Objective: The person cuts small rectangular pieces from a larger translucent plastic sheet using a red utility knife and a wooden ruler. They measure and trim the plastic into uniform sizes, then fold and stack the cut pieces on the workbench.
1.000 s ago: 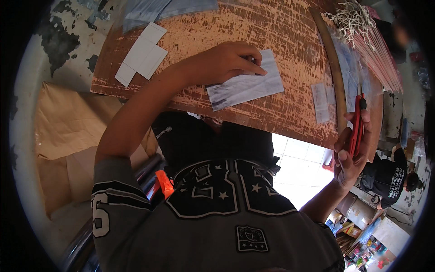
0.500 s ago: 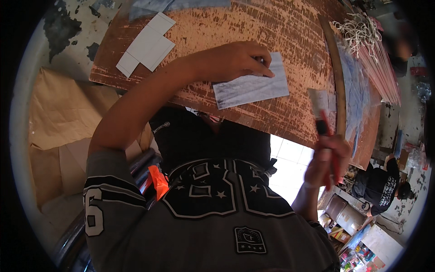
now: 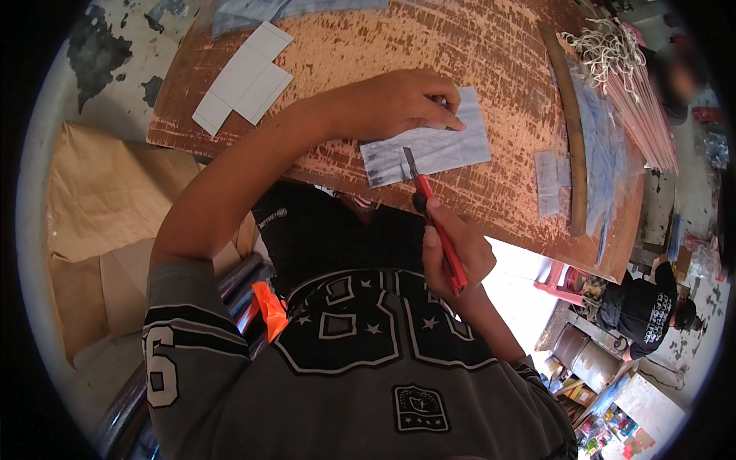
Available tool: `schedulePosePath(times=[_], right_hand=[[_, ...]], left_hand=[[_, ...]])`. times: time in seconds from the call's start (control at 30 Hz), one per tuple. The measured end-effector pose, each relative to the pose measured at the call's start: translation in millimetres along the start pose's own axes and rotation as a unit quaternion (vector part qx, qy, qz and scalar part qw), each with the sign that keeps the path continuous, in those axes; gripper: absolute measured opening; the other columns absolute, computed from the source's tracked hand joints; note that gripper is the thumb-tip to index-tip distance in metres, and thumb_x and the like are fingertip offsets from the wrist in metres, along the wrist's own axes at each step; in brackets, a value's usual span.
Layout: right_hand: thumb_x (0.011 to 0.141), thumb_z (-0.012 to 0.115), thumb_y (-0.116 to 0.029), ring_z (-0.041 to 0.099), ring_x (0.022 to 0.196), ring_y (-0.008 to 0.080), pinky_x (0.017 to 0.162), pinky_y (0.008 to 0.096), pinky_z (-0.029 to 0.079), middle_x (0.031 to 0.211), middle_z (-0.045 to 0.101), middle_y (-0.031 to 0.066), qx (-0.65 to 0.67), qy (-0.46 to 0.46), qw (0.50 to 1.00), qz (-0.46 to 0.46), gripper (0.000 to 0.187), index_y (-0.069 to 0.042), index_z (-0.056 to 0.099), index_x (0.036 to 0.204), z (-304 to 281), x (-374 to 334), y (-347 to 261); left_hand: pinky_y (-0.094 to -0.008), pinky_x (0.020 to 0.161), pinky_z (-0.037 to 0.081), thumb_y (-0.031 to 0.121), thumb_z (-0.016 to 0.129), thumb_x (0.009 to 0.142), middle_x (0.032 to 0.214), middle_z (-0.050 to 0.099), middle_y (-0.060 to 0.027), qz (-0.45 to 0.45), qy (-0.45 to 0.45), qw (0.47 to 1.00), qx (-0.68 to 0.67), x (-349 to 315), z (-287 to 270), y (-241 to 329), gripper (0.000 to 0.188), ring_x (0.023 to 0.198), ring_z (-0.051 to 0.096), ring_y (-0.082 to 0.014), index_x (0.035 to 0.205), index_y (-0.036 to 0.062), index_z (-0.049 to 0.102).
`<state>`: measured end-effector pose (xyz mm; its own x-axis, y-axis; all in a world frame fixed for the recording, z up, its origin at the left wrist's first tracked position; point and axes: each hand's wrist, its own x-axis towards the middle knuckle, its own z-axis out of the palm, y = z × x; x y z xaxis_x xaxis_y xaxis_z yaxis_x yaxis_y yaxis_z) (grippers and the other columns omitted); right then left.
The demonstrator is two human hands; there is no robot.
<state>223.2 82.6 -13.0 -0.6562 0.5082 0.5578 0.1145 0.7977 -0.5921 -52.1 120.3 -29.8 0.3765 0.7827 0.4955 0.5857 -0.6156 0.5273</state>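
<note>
The grey sheet (image 3: 456,153) is lying at the near side of the counter (image 3: 506,61), under the curled fingers of the left hand (image 3: 429,107), which are pressing on its far part; whether they are also pinching anything, I cannot tell. The right hand (image 3: 468,253) is closing around a red cutter (image 3: 452,264) just nearer than the sheet, and the blade is pointing far and left over it — contact is unclear. Half a second ago the cutter was hanging farther right, beside the small pale pieces (image 3: 547,184); the left hand is staying put. The counter's brown surface is showing worn, scratched patches. A white card (image 3: 249,77) is lying to the left, a brown strip (image 3: 573,138) to the right, with pink sticks (image 3: 644,123) beyond. Far right, a person in black (image 3: 644,310) is facing away.
</note>
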Motion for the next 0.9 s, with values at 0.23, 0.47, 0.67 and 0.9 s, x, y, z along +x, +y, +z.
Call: schedulePosePath(times=[0.23, 0.47, 0.67, 0.9], right_hand=[[0.086, 0.075, 0.002, 0.059, 0.057, 0.0198, 0.053, 0.0316, 0.048, 0.088, 0.073, 0.0113, -0.017, 0.001, 1.000, -0.001, 0.045, -0.003, 0.072, 0.131, 2.7, 2.6, 4.2], [0.087, 0.075, 0.001, 0.058, 0.057, 0.0196, 0.052, 0.0327, 0.047, 0.082, 0.069, 0.0094, -0.019, -0.003, 1.000, -0.012, 0.045, -0.005, 0.072, 0.132, 4.6, 6.9, 3.4], [0.087, 0.075, 0.003, 0.058, 0.056, 0.0199, 0.052, 0.0325, 0.048, 0.084, 0.070, 0.0102, -0.020, -0.021, 1.000, -0.002, 0.046, -0.004, 0.072, 0.132, 0.4, 7.1, 0.8], [0.086, 0.074, 0.005, 0.055, 0.055, 0.0194, 0.051, 0.0338, 0.043, 0.075, 0.062, 0.0096, -0.008, -0.039, 0.999, -0.005, 0.047, -0.003, 0.071, 0.133, -3.8, 13.5, 1.4]], left_hand=[[-0.0380, 0.099, 0.051, 0.004, 0.070, 0.095, 0.118, 0.067, -0.0037, -0.006, 0.004, 1.000, -0.008, -1.2, 3.6, -2.2, 0.036, 0.111, 0.063, -0.0245, 0.128, 0.0167, 0.079], [-0.0369, 0.097, 0.052, 0.004, 0.072, 0.095, 0.119, 0.067, -0.0034, 0.011, 0.010, 1.000, -0.003, -1.2, 4.0, -3.0, 0.036, 0.111, 0.063, -0.0242, 0.128, 0.0158, 0.079], [-0.0373, 0.098, 0.052, 0.005, 0.072, 0.095, 0.119, 0.067, -0.0032, 0.002, 0.007, 1.000, -0.002, -1.8, 3.7, -1.5, 0.036, 0.111, 0.063, -0.0245, 0.128, 0.0162, 0.079], [-0.0385, 0.101, 0.051, 0.006, 0.071, 0.095, 0.119, 0.067, -0.0029, -0.001, 0.001, 1.000, -0.003, -0.8, 0.5, -1.6, 0.036, 0.112, 0.063, -0.0247, 0.128, 0.0174, 0.079]])
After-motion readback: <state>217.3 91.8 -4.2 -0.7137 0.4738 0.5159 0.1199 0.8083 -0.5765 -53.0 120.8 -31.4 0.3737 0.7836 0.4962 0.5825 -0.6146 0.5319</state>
